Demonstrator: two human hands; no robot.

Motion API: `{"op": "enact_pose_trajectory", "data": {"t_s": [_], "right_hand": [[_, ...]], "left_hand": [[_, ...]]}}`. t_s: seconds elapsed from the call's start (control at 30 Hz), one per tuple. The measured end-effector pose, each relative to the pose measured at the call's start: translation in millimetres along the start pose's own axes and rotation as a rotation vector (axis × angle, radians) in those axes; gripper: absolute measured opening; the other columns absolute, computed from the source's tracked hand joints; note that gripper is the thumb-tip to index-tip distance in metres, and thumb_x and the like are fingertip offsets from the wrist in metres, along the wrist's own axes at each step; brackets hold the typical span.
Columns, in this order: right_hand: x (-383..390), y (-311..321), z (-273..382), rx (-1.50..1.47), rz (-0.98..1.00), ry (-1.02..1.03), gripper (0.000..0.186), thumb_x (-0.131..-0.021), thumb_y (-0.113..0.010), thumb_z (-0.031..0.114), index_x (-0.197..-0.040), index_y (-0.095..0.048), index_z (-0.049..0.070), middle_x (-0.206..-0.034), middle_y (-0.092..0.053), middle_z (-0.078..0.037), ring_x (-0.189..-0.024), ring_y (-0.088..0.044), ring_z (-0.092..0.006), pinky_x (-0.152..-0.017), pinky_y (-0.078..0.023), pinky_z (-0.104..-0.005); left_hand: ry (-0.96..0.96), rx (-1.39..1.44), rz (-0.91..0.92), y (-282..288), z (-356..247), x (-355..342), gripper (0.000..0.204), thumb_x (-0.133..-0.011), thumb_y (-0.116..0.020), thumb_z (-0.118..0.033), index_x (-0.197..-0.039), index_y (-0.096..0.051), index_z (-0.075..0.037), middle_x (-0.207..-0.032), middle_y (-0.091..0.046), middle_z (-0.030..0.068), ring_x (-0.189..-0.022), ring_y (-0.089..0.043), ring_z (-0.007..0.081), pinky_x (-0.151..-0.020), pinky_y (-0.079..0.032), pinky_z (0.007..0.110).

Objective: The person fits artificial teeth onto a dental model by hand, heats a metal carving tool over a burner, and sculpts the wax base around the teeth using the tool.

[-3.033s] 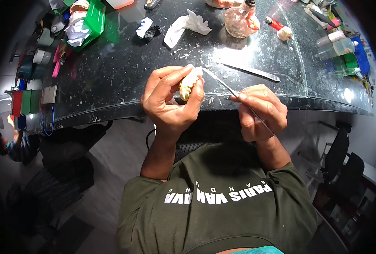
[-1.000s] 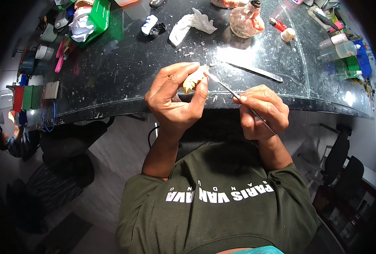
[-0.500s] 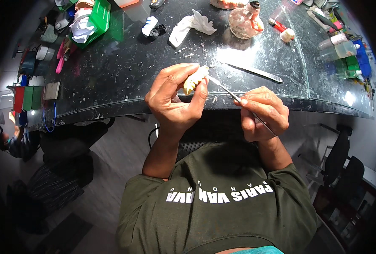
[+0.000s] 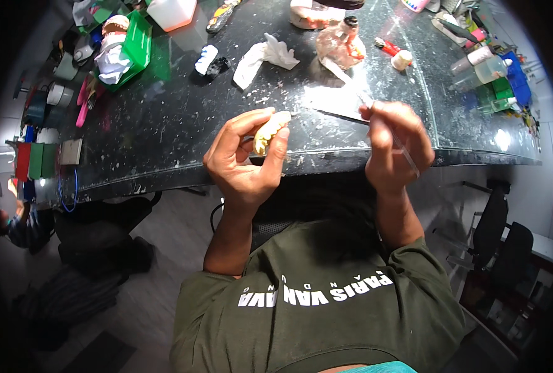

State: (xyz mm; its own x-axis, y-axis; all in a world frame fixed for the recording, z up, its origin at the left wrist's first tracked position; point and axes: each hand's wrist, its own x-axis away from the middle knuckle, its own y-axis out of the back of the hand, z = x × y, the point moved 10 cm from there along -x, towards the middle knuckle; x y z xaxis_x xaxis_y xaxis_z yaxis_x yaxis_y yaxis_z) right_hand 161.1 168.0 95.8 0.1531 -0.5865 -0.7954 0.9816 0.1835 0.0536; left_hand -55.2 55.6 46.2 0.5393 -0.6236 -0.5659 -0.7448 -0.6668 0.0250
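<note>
My left hand (image 4: 242, 158) holds a small yellowish dental cast (image 4: 270, 130) between thumb and fingertips, just above the near edge of the dark worktop (image 4: 183, 124). My right hand (image 4: 396, 146) is closed on a thin metal instrument (image 4: 376, 115) whose tip points up and away toward the back of the bench. The two hands are apart, with a gap of about a hand's width between cast and tool. A second flat metal tool (image 4: 335, 115) lies on the worktop between them.
On the bench stand a glass burner (image 4: 340, 45), crumpled white tissue (image 4: 264, 56), a green tray (image 4: 133, 43), a white container (image 4: 171, 11) and small bottles (image 4: 485, 68) at the right. Coloured blocks (image 4: 35, 160) sit at the left edge. Another person (image 4: 15, 227) is at lower left.
My right hand has lifted the instrument off the cast and swung it right and away, toward the burner. My left hand has turned the cast slightly and stays near the bench edge.
</note>
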Motion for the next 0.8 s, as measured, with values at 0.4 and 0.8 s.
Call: {"op": "enact_pose_trajectory", "data": {"t_s": [0.4, 0.8], "right_hand": [[-40.8, 9.3, -44.5, 0.030, -0.125, -0.147, 0.016, -0.093, -0.070, -0.006, -0.108, -0.074, -0.006, -0.100, -0.078, -0.016, -0.094, -0.077, -0.0190, -0.081, -0.061, -0.0280], [10.9, -7.8, 0.2, -0.097, 0.080, 0.020, 0.020, -0.084, -0.066, -0.014, -0.103, -0.066, -0.009, -0.091, -0.073, -0.019, -0.079, -0.073, -0.0244, -0.072, -0.059, -0.0322]], "left_hand": [[-0.009, -0.077, 0.046, -1.2, -5.3, -0.2, 0.030, -0.085, -0.079, 0.009, -0.114, -0.070, 0.007, -0.115, -0.071, 0.0175, -0.101, -0.073, 0.0211, -0.088, -0.061, 0.029], [-0.027, -0.038, 0.043, -1.8, -5.4, 0.7, 0.030, -0.083, -0.080, 0.011, -0.111, -0.071, 0.007, -0.115, -0.069, 0.0181, -0.098, -0.075, 0.0214, -0.081, -0.065, 0.029]]}}
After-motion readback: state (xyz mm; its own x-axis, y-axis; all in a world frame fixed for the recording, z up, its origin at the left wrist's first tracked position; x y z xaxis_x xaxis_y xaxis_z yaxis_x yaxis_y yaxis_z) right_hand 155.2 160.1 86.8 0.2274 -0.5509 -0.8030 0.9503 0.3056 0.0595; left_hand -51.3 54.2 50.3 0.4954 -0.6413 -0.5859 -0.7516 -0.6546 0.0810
